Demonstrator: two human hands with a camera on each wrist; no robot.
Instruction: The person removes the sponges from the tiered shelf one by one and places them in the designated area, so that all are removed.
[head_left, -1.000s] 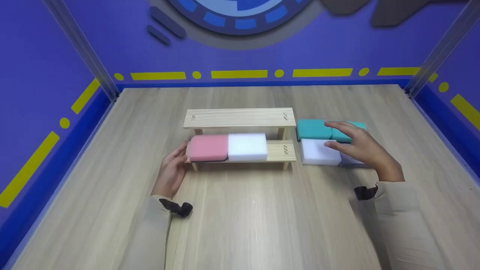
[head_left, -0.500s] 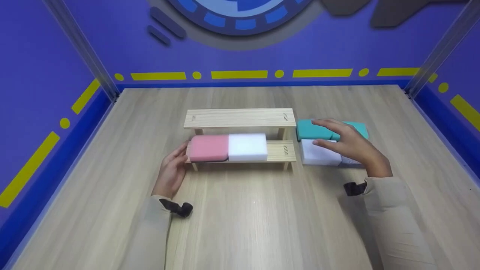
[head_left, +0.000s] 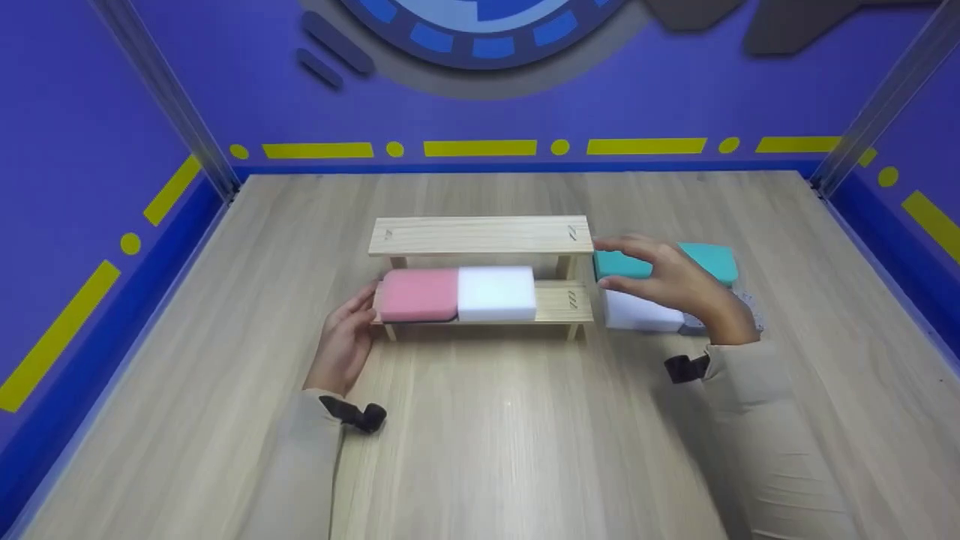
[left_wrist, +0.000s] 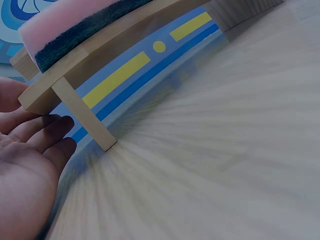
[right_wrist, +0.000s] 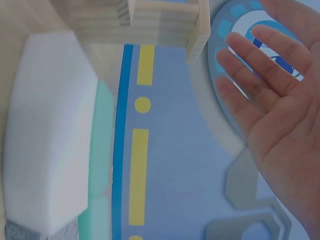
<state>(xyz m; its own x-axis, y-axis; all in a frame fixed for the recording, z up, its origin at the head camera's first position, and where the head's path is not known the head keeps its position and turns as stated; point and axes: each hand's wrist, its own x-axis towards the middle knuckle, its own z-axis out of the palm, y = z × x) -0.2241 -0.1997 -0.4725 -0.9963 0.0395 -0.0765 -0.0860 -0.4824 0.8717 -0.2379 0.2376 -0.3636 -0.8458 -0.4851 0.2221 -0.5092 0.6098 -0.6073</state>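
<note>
My left hand [head_left: 344,339] holds the left end of the lower board [head_left: 562,300] of a two-step wooden stand, its thumb and fingers at that end. On this board a pink sponge [head_left: 420,294] with a dark green scouring layer sits beside a white sponge [head_left: 496,292]. The upper board [head_left: 480,235] stands behind and bears nothing. My right hand [head_left: 667,279] hovers with fingers spread and nothing in it, fingertips near the stand's right end. Beneath it lie teal sponges [head_left: 709,261], a white block [right_wrist: 50,135] and a grey speckled block [head_left: 748,304], all partly hidden.
The wooden table [head_left: 465,450] runs to blue walls [head_left: 480,120] with yellow stripes at the back and both sides. The sponges on the table lie close to the stand's right end. A leg [left_wrist: 85,115] props the lower board at the left.
My right hand has moved left, from over the loose sponges toward the stand's right end, uncovering more of the grey block. My left hand and the sponges have stayed put.
</note>
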